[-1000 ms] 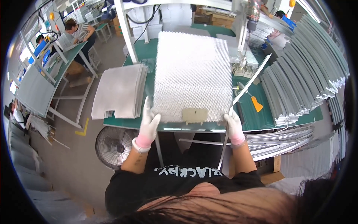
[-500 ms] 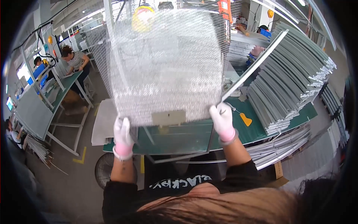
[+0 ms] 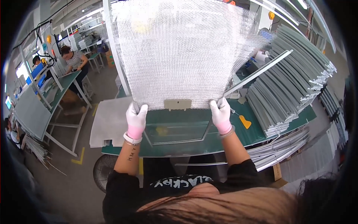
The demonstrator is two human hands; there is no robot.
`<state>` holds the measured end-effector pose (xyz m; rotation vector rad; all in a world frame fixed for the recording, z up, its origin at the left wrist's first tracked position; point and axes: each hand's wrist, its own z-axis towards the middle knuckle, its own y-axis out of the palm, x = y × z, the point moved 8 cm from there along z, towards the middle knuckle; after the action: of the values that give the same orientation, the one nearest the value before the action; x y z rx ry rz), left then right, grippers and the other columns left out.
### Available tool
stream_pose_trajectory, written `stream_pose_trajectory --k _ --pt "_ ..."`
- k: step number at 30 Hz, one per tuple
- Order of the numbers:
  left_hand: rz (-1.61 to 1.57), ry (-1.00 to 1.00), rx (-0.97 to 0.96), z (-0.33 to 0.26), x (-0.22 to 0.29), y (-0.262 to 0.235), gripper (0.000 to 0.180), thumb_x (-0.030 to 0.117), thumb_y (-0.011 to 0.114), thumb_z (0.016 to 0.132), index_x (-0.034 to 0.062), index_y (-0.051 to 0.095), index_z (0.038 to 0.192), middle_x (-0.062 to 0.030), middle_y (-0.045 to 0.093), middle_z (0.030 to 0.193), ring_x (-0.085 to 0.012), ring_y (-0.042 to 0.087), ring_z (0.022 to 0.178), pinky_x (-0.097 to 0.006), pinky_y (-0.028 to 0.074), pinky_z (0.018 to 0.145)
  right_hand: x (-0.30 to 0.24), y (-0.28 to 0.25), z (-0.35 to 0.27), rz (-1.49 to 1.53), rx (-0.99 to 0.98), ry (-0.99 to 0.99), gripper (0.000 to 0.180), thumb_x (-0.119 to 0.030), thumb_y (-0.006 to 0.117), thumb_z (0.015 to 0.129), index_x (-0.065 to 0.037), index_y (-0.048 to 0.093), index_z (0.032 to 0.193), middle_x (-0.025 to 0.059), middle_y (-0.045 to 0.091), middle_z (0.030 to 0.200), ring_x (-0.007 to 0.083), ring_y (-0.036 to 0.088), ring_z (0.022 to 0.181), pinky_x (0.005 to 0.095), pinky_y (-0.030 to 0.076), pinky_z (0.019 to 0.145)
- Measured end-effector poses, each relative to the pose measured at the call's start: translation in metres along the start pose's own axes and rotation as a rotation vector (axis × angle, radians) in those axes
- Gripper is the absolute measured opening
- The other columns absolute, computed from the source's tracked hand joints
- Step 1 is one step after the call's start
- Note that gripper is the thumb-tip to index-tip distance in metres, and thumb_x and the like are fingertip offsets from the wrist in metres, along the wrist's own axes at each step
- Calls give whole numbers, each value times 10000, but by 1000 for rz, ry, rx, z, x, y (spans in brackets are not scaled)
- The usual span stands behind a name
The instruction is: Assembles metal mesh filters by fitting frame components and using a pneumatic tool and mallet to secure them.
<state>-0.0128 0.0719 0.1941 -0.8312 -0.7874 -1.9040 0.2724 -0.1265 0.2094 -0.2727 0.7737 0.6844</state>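
Observation:
A silvery, shiny mesh sheet (image 3: 179, 56) stretches up and away between my hands. Gloved in white with a pink cuff, my left hand (image 3: 136, 115) pinches its near left corner. My right hand (image 3: 221, 112), gloved alike, grips the near right corner. Midway along the sheet's near edge sits a small grey-beige plate (image 3: 178, 104). Below, over the green tabletop (image 3: 242, 139), shows a thin metal frame (image 3: 179, 141); its far part is hidden by the sheet. Close to my right hand lies a yellow-handled tool (image 3: 245, 122).
A tall pile of grey framed panels (image 3: 291, 74) stands at the right, beside a slanting white rail (image 3: 261, 71). Pale flat sheets (image 3: 110, 119) lie at the table's left end. A fan (image 3: 102, 172) is on the floor below. A co-worker (image 3: 76, 61) bends over another bench.
Both hands have moved farther away, the left also rightward. The mesh sheet's near edge has levelled. The thin frame's near edge has shifted back over the tabletop, and the white rail has tipped lower.

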Motion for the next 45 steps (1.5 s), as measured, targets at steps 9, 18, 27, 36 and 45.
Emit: stream_pose_trajectory --k 9,18,27,36,45 --pt "151 -127 -27 -56 -65 -24 274 31 630 865 -14 601 1133 -1 642 944 -54 557 792 -235 472 698 56 10 -50 -48 -224 93 251 -57 523 911 12 608 1136 71 622 1004 140 582 935 298 473 862" --pt "-125 -15 -129 12 8 -12 281 46 542 946 -35 562 1215 -32 649 1083 -98 587 981 -263 449 897 -4 -3 16 -30 -110 51 109 -89 625 901 2 565 895 -23 541 664 61 471 596 259 414 551" --pt "-99 -42 -35 0 17 -1 274 26 549 943 -43 562 1209 -11 627 1058 -45 528 865 -214 428 792 -1 2 12 109 -1 102 252 -134 686 882 -11 491 780 -11 424 516 68 361 472 261 328 464" --pt "-107 -63 -35 -3 17 2 328 -19 547 916 -33 529 1243 -17 614 1117 -53 536 929 -223 438 818 -17 -6 -2 -8 59 45 178 -133 642 922 -12 523 865 -60 419 635 32 364 592 219 335 536" --pt "-83 72 -135 -32 21 -1 437 65 651 886 -26 505 1288 -45 607 1183 -118 551 1057 -293 425 950 -3 -14 -33 65 20 5 312 -72 517 950 79 532 1222 84 602 1133 136 534 1011 285 405 941"
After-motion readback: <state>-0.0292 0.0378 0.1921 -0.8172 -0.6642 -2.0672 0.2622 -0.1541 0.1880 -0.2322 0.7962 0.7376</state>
